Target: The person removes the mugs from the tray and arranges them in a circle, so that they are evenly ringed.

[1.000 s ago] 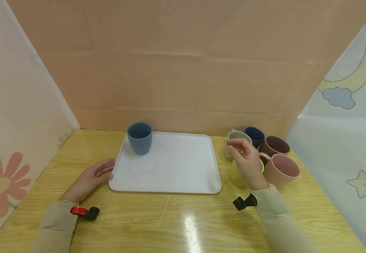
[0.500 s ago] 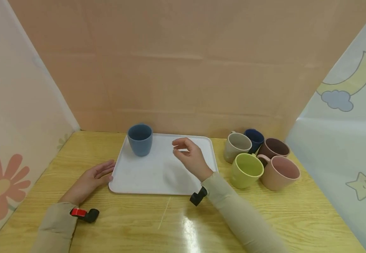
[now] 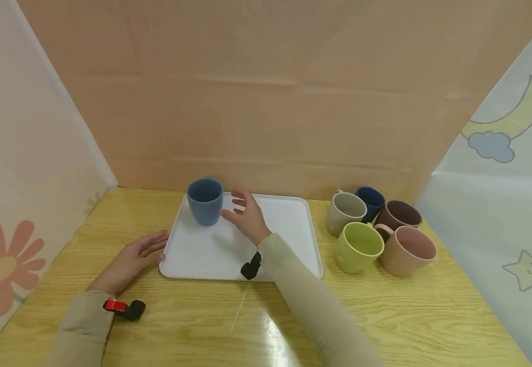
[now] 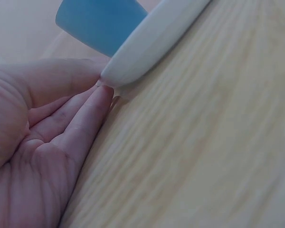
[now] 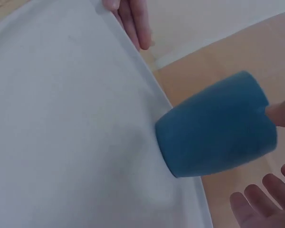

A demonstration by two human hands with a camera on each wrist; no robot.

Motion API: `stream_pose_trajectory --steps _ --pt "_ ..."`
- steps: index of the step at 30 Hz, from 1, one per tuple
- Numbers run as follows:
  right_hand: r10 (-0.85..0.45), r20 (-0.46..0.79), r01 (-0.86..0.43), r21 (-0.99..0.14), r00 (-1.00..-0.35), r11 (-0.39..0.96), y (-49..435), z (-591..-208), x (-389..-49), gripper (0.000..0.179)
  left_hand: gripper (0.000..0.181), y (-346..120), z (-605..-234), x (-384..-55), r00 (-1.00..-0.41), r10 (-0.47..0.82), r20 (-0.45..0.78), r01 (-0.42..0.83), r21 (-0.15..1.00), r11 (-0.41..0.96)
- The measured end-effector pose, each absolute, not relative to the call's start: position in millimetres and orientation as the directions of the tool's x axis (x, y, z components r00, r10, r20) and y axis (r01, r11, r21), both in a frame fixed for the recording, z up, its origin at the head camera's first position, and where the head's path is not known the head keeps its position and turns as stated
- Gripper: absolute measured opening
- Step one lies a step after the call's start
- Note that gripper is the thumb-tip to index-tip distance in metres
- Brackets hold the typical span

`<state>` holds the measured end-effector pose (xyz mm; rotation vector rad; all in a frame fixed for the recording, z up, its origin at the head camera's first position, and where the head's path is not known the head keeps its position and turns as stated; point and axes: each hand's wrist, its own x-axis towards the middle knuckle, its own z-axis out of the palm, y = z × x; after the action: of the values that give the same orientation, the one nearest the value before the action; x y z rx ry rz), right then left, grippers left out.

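A blue mug [image 3: 205, 206] stands upright at the back left of a white rectangular tray [image 3: 288, 234]. My right hand [image 3: 249, 218] is just right of the mug, above the tray, with fingers spread. In the right wrist view its thumb [image 5: 282, 113] overlaps the side of the blue mug near the rim, and the other fingers stay apart from it. My left hand [image 3: 130, 260] rests on the table at the tray's left edge, fingers extended. In the left wrist view its thumb and fingertips touch the tray's rim [image 4: 133, 61].
Right of the tray is a cluster of mugs: grey [image 3: 346, 211], navy [image 3: 370, 203], brown [image 3: 399, 214], yellow-green [image 3: 358, 247] and pink [image 3: 405, 252]. All stand on the wooden table [image 3: 192, 326]. A paper-covered wall [image 3: 266, 102] rises behind.
My right hand has moved left, from over the yellow-green mug across the tray to the blue mug, its fingers spreading. The left hand has stayed at the tray's edge.
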<state>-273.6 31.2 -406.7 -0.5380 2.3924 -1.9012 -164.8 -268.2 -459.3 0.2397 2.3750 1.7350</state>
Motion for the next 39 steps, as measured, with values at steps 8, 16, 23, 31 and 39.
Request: stream_pose_trajectory --steps 8,16,23,31,39 --pt "-0.283 0.178 -0.265 -0.913 -0.943 0.31 0 -410 -278 0.083 0.073 -273 -456 -167 -0.967 0.251 -0.037 0.043 0.951 0.306" --pt "-0.22 0.102 -0.139 -0.978 -0.97 0.155 -16 -410 -281 0.082 0.074 -272 -453 -168 -0.967 0.248 -0.05 0.03 0.952 0.305" --pt "-0.188 0.093 -0.129 -0.973 -0.978 0.191 -26 -417 -283 0.089 0.074 -271 -454 -166 -0.968 0.245 -0.06 0.023 0.947 0.321" --pt "-0.143 0.126 -0.153 -0.967 -0.982 0.203 -26 -427 -288 0.088 0.073 -268 -455 -164 -0.966 0.256 -0.045 0.035 0.954 0.299" --pt "-0.213 0.11 -0.16 -0.959 -0.971 0.233 -22 -416 -292 0.089 0.073 -267 -457 -164 -0.966 0.256 -0.046 0.03 0.958 0.286"
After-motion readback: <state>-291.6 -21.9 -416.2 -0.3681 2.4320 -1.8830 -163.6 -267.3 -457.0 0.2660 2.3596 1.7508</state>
